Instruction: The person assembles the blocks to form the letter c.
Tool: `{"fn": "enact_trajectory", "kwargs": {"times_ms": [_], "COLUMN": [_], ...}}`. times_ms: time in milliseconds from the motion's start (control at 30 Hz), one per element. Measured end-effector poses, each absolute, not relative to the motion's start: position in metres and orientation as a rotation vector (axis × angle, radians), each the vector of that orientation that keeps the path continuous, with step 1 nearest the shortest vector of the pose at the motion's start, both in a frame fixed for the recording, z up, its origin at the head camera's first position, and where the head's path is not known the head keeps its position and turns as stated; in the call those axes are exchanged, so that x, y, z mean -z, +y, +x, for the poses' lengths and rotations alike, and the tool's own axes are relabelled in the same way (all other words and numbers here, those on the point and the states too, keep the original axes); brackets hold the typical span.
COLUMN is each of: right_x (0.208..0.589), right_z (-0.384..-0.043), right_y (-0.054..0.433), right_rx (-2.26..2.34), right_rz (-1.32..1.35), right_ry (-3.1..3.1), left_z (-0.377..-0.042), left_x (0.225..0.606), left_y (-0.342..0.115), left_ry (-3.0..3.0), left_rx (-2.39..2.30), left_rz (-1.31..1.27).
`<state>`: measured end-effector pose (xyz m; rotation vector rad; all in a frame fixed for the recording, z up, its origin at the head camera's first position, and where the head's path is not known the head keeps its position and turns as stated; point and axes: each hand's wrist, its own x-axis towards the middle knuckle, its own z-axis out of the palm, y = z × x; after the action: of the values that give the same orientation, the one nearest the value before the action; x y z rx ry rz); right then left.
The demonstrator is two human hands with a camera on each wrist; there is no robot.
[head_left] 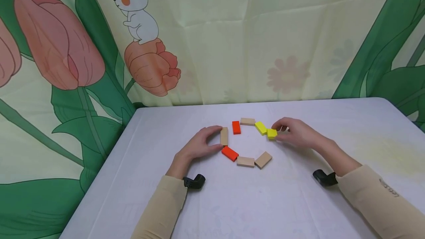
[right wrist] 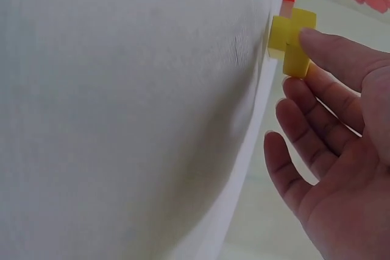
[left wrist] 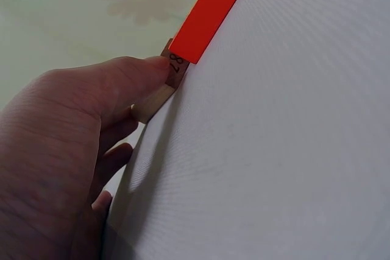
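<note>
Two pinches noted: right hand [head_left: 296, 133] gripped a yellow block [head_left: 272, 134] just beside a second yellow block [head_left: 260, 128]; left hand [head_left: 198, 144] gripped a wooden block [head_left: 224, 136] near a red block [head_left: 230, 153]. Others continued the broken ring on the white table [head_left: 232, 205].

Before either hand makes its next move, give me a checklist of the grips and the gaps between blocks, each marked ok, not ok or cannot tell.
1. Right hand has hold of the held yellow block: ok, pinched.
2. Left hand has hold of the held wooden block: ok, between thumb and finger.
3. Held wooden block meets the upper red block: not ok, a gap shows.
4. Held yellow block meets the lower right wooden block: not ok, bare cloth lies between them.
5. Held yellow block touches the other yellow block: cannot tell, they look very close but contact is unclear.
</note>
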<state>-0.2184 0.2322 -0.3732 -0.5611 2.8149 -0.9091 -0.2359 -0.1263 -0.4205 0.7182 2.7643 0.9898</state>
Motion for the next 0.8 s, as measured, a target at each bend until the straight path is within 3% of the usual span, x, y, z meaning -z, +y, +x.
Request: {"fn": "enact_trajectory", "kwargs": {"times_ms": [800], "right_x": [0.374], "right_z": [-0.203], "right_y": [0.219], "right_rx": [0.872], "right_rz": [-0.629], "right_ry": [2.770], "left_z": [-0.234], "left_x": [0.417], "left_y": [-0.126], "left_ry": [2.750], "left_rx": [-1.003], "left_rz": [0.703]}}
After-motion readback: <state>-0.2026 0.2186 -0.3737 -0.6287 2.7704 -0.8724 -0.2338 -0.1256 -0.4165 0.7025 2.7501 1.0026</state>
